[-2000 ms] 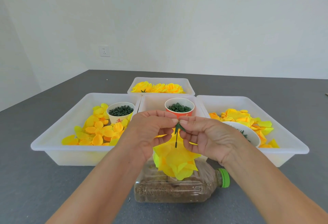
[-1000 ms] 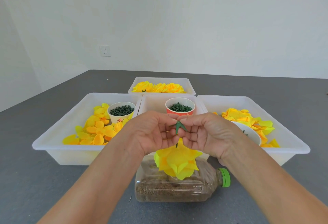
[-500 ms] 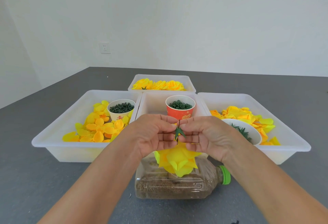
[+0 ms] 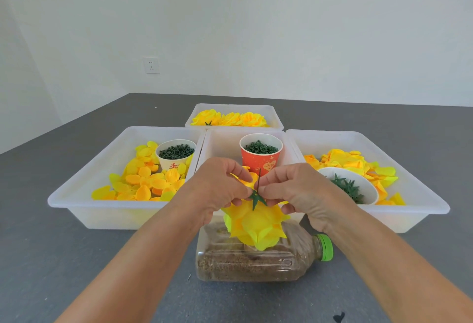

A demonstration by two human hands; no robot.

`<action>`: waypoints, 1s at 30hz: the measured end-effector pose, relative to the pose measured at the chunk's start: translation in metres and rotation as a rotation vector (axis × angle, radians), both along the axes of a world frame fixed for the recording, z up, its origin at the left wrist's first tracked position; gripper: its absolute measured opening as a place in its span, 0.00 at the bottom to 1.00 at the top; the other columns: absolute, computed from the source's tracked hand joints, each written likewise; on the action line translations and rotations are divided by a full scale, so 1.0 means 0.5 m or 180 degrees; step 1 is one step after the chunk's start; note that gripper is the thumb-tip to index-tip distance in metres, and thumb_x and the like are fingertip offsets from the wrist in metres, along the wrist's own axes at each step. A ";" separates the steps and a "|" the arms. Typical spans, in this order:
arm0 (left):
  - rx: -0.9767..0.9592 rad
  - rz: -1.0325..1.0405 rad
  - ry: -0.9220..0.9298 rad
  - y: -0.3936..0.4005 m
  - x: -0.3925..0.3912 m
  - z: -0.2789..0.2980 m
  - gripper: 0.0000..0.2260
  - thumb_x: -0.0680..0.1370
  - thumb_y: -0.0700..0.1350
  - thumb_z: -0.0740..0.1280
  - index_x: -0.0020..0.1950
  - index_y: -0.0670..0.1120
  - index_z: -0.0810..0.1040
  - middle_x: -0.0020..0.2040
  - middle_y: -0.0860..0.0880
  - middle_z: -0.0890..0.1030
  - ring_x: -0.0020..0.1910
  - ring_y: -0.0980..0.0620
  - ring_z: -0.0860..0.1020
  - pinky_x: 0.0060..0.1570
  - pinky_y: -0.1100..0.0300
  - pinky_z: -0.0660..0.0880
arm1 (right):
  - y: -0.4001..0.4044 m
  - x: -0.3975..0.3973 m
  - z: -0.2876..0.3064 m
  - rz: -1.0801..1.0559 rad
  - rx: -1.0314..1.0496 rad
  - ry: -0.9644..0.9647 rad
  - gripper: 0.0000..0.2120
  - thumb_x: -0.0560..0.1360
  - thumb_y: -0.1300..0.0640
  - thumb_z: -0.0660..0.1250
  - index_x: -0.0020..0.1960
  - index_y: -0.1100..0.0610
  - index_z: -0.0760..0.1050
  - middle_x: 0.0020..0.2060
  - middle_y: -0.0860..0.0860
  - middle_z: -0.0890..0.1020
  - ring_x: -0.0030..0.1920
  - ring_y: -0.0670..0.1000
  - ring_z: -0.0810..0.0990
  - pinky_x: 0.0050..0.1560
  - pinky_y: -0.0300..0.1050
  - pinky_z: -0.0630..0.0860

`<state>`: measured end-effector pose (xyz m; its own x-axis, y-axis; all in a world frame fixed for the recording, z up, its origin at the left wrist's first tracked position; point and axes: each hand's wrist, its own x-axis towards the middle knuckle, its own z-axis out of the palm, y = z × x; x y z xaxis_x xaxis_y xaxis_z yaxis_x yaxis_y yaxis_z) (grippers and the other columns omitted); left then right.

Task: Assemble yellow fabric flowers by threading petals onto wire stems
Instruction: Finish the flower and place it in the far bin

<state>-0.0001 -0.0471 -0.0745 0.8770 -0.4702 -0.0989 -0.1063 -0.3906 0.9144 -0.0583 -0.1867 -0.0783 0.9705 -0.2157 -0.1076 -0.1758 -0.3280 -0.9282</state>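
Both hands are up front over the dark grey table (image 4: 51, 258); the left hand (image 4: 217, 187) and right hand (image 4: 294, 189) meet fingertip to fingertip, each pinching the thin dark wire stem (image 4: 258, 181) that pokes straight up between them; a small green plastic star-shaped leaf piece (image 4: 257, 198) sits on the stem right at the fingers, and the yellow fabric flower head (image 4: 256, 228) hangs upside down just below, in front of a clear plastic bottle with a green cap (image 4: 256, 263) lying on its side; behind sit white plastic trays of loose yellow petals (image 4: 146, 181), with a red paper cup of green wire rings (image 4: 261, 156) in the middle tray
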 end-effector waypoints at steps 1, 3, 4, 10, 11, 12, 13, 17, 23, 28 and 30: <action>0.0010 0.0001 -0.0016 0.000 0.000 -0.001 0.08 0.72 0.33 0.70 0.44 0.44 0.77 0.31 0.49 0.78 0.28 0.54 0.73 0.30 0.64 0.68 | -0.001 -0.001 0.001 0.0012 -0.0041 0.0000 0.07 0.69 0.63 0.71 0.37 0.52 0.80 0.25 0.42 0.80 0.29 0.39 0.76 0.31 0.37 0.70; 0.0025 -0.0014 -0.0023 0.001 -0.001 -0.001 0.08 0.72 0.32 0.70 0.44 0.45 0.77 0.31 0.49 0.77 0.28 0.54 0.73 0.30 0.64 0.68 | -0.004 -0.003 0.002 0.0040 -0.0100 -0.0011 0.07 0.68 0.63 0.73 0.37 0.51 0.81 0.28 0.41 0.80 0.31 0.39 0.76 0.32 0.36 0.70; 0.0030 -0.0027 -0.0019 0.001 -0.001 -0.001 0.08 0.72 0.32 0.69 0.43 0.45 0.77 0.30 0.49 0.77 0.28 0.54 0.72 0.30 0.64 0.68 | -0.006 -0.004 0.001 0.0054 -0.0108 -0.0035 0.08 0.67 0.63 0.74 0.37 0.51 0.82 0.28 0.41 0.81 0.32 0.39 0.75 0.32 0.35 0.70; 0.0010 -0.0106 -0.0001 0.000 -0.005 -0.003 0.07 0.73 0.32 0.68 0.45 0.44 0.77 0.31 0.48 0.76 0.29 0.53 0.71 0.30 0.64 0.68 | -0.010 -0.015 -0.005 0.0134 -0.0016 -0.0277 0.07 0.66 0.65 0.75 0.36 0.54 0.83 0.26 0.43 0.80 0.25 0.36 0.74 0.26 0.28 0.69; 0.0017 -0.0112 -0.0020 -0.001 -0.005 -0.004 0.07 0.73 0.32 0.69 0.45 0.44 0.77 0.32 0.47 0.76 0.29 0.53 0.71 0.31 0.64 0.68 | -0.010 -0.016 -0.004 0.0168 -0.0078 -0.0303 0.07 0.67 0.65 0.75 0.36 0.54 0.82 0.26 0.44 0.80 0.25 0.36 0.74 0.26 0.28 0.68; 0.0020 -0.0110 -0.0035 -0.002 -0.006 -0.005 0.07 0.73 0.33 0.69 0.45 0.44 0.78 0.32 0.47 0.75 0.29 0.53 0.71 0.31 0.63 0.68 | -0.010 -0.016 -0.002 0.0198 -0.0155 -0.0308 0.08 0.67 0.65 0.75 0.36 0.53 0.82 0.26 0.44 0.80 0.25 0.36 0.74 0.26 0.28 0.68; 0.0025 -0.0100 -0.0046 -0.002 -0.006 -0.006 0.06 0.73 0.33 0.69 0.44 0.44 0.78 0.32 0.47 0.76 0.29 0.53 0.71 0.31 0.63 0.68 | -0.009 -0.016 -0.001 0.0216 -0.0220 -0.0293 0.08 0.67 0.65 0.75 0.36 0.53 0.82 0.27 0.45 0.80 0.26 0.36 0.74 0.27 0.28 0.68; 0.0024 -0.0114 0.0053 0.003 -0.005 -0.007 0.05 0.73 0.34 0.69 0.43 0.45 0.78 0.31 0.49 0.77 0.28 0.55 0.71 0.29 0.65 0.68 | -0.009 -0.013 0.005 0.0180 -0.0273 -0.0174 0.07 0.67 0.65 0.75 0.40 0.55 0.81 0.31 0.45 0.79 0.31 0.39 0.75 0.30 0.30 0.71; 0.0057 -0.0143 0.0059 0.008 -0.002 -0.005 0.08 0.72 0.32 0.70 0.42 0.45 0.79 0.32 0.47 0.76 0.29 0.54 0.71 0.29 0.66 0.67 | -0.011 -0.016 0.001 0.0252 -0.0334 -0.0206 0.07 0.68 0.65 0.74 0.42 0.55 0.83 0.34 0.49 0.81 0.31 0.40 0.75 0.30 0.30 0.70; 0.0166 -0.0227 -0.0156 0.005 -0.003 -0.003 0.08 0.70 0.31 0.71 0.43 0.43 0.79 0.34 0.46 0.76 0.33 0.52 0.73 0.39 0.62 0.70 | -0.015 -0.012 -0.004 0.0381 -0.0619 -0.0289 0.05 0.67 0.64 0.75 0.41 0.56 0.84 0.31 0.49 0.82 0.28 0.37 0.73 0.31 0.30 0.68; 0.0278 -0.0250 -0.0282 0.001 -0.004 -0.002 0.08 0.70 0.31 0.70 0.43 0.43 0.79 0.36 0.45 0.76 0.36 0.51 0.74 0.42 0.60 0.69 | -0.014 -0.010 -0.003 0.0423 -0.0703 -0.0296 0.05 0.67 0.64 0.75 0.43 0.57 0.84 0.34 0.51 0.83 0.33 0.41 0.76 0.38 0.37 0.74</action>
